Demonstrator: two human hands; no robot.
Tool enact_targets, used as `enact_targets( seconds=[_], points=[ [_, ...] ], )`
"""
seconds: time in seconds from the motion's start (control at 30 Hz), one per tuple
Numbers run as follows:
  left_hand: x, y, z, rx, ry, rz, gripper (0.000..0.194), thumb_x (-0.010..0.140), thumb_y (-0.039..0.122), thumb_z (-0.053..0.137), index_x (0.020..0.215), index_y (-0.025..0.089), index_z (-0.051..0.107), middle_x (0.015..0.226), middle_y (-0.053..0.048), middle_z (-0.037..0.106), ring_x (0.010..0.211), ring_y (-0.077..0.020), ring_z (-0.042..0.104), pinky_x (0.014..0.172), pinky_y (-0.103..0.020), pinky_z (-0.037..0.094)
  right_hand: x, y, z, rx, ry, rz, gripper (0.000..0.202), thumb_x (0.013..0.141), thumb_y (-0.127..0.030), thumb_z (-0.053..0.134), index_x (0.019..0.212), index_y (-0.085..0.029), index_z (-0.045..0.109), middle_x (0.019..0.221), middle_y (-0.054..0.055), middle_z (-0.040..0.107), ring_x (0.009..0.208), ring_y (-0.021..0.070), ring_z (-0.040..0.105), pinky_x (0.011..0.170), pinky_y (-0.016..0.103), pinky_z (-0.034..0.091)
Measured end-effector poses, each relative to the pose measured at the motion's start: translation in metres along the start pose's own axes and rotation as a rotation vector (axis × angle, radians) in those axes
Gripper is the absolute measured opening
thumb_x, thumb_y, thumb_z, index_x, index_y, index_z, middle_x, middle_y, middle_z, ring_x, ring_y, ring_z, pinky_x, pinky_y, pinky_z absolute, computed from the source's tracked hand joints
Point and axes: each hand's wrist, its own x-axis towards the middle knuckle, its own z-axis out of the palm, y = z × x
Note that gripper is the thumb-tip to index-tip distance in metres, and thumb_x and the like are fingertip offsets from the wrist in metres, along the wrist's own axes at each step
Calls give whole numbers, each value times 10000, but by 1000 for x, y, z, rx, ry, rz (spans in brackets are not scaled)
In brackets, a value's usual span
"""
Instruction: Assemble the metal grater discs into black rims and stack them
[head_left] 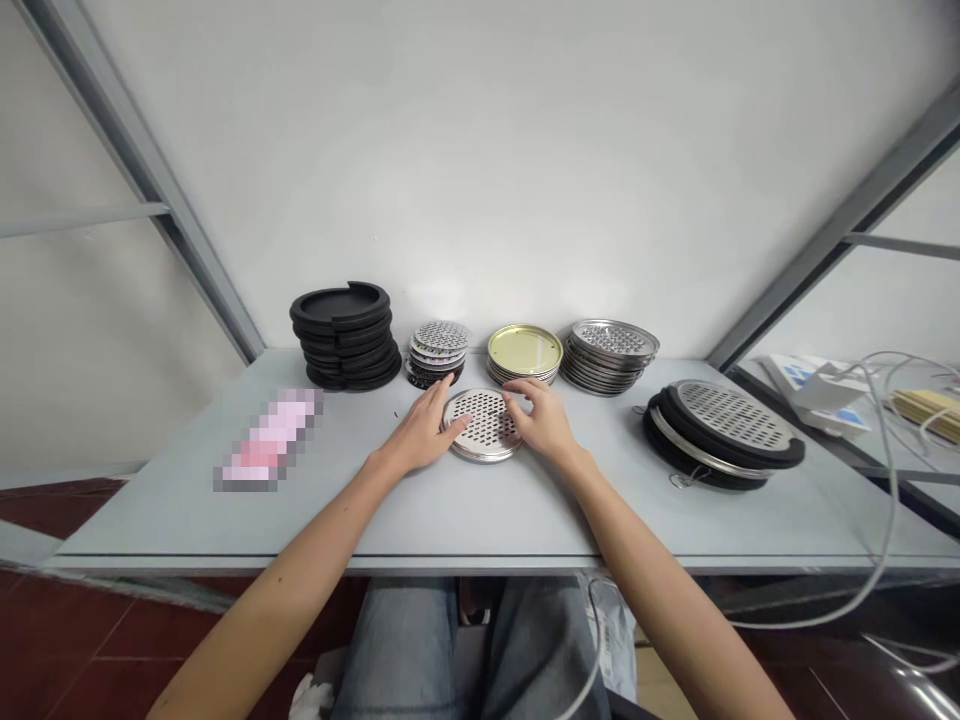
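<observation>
A round slotted metal plate [481, 440] with a raised rim lies on the table between my hands. My left hand [426, 432] holds its left side, with the fingers along the rim and the thumb over the top. On the opposite side my right hand [547, 424] grips the rim, its fingers bent and its thumb on the plate. Behind it stand a small stack of patterned discs [441, 338], a stack of yellow-faced metal discs [525, 350] and a stack of perforated metal plates [611, 345].
Thick black rings [346, 335] are piled at the back left. Assembled black-rimmed slotted plates [724, 430] with wire clips sit at the right. A blurred pink item [274, 440] lies on the left of the grey table [480, 530]. White cables [889, 500] hang at the right.
</observation>
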Motion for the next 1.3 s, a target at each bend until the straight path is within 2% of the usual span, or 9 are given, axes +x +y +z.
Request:
enact_targets(
  seconds=[0.2,0.43,0.73,0.83,0.93,1.0,1.07,1.17,1.3],
  points=[
    [-1,1,3,96,-4,98,798,941,471,431,1529,138,6,1598,-153,115,1476,-269,109,1189,-461,178,-3,-8,1,57,-18,-189,465,940,-417,434,1316,-165,539,1380,129,522,1296,244,451,1104,413,349],
    [-1,-1,14,155,-212,39,684,965,506,317,1486,72,230,1573,-192,188,1468,-276,144,1189,-439,159,-10,5,25,-199,-364,-232,565,960,-426,387,1411,-88,438,1477,188,408,1404,304,316,1145,473,282],
    [-3,1,13,141,-221,3,697,960,528,324,1490,84,233,1578,-185,173,1470,-280,136,1193,-441,138,-8,4,24,-190,-359,-239,556,954,-431,405,1400,-102,452,1472,182,418,1393,291,342,1143,464,288],
    [-3,3,13,106,-177,19,705,965,516,333,1493,67,204,1576,-194,175,1471,-272,133,1198,-435,151,-7,0,20,-160,-344,-203,541,959,-443,392,1367,-103,495,1447,180,454,1369,289,383,1135,468,298],
    [0,5,11,37,-14,31,649,993,467,275,1505,87,154,1578,-175,189,1467,-248,166,1197,-435,185,-5,-4,13,-98,-242,-161,526,977,-451,342,1344,-122,524,1416,152,501,1357,273,406,1139,480,289],
    [2,5,10,15,99,44,610,1005,438,244,1506,103,152,1576,-164,207,1463,-243,186,1195,-441,198,-4,-7,8,-60,-168,-189,536,982,-454,320,1365,-126,502,1436,134,483,1383,253,370,1154,463,273],
    [4,3,10,31,137,72,596,1006,420,243,1502,98,167,1574,-170,210,1464,-248,181,1195,-448,199,-3,-8,7,-58,-142,-229,559,986,-450,300,1405,-113,451,1483,129,421,1420,235,304,1170,437,252],
    [3,-1,15,87,24,104,592,1000,405,264,1488,75,212,1571,-180,209,1466,-255,164,1194,-441,202,-5,-8,12,-143,-241,-220,619,978,-469,306,1455,-79,365,1528,150,330,1445,259,241,1173,452,234],
    [1,-4,21,165,-147,81,581,988,371,277,1454,25,292,1556,-201,235,1463,-252,167,1199,-404,177,-8,-6,21,-256,-434,-180,676,964,-507,323,1462,-51,342,1520,184,323,1429,302,272,1157,484,246]
  ],
)
